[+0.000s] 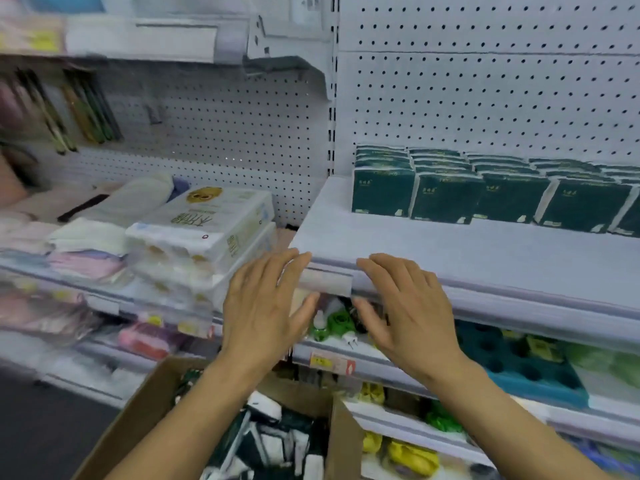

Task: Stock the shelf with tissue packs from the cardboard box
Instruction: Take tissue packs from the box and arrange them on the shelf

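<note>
From the head view, both hands are up in front of the shelf edge and neither one has anything in it: the left hand is flat with fingers straight and loosely together, the right hand the same, palms down, fingertips just at the front lip beside the price-tag strip. Up on the shelf, a row of dark green tissue packs stands several deep against the pegboard, well back from the edge, with bare shelf in front of them. Down below, between the forearms, the cardboard box sits open, and inside it is a jumble of more dark green and white packs, lying every which way rather than stacked. These look light and soft, film-wrapped, so likely a bit slippery; I'd say take one across its broad faces, thumb one side and fingers the other, since squeezing hard would just dent it. To the left, white bundles of paper rolls are piled on the neighbouring shelf.
</note>
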Available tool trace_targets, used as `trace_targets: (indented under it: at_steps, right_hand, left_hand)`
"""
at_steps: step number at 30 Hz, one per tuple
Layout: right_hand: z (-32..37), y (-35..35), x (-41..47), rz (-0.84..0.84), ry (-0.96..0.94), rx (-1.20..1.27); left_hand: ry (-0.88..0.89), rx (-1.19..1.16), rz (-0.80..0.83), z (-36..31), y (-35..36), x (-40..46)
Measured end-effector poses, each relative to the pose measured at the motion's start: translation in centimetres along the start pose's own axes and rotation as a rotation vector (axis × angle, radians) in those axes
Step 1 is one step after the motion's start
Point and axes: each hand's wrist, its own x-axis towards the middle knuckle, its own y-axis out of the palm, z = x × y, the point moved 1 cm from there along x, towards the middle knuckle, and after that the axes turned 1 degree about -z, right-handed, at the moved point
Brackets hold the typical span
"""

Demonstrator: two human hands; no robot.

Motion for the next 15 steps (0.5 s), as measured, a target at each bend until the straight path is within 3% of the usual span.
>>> trace_targets:
  at_steps: [4,9,11,15]
  right_hand:
    - [6.2,2.7,-2.8,0.142,-0.032,0.155]
    - [12.7,7.7,-7.2,0.438,-0.017,0.294]
    - [14.6,9.8,-8.7,0.637,0.016,0.348]
    - [17.2,13.9,-10.8,0.922,0.052,0.382]
  left_hand:
    - [-0.120,0.039,0.097,2.9,-3.6,-6.9]
    - [-0.461,0.107,0.465,7.8,-6.1,-16.6]
    - [-0.646,0.076,0.609,9.7,-6.4,-20.3]
    - [-0.847,0.025,0.839,12.7,-5.5,-26.1]
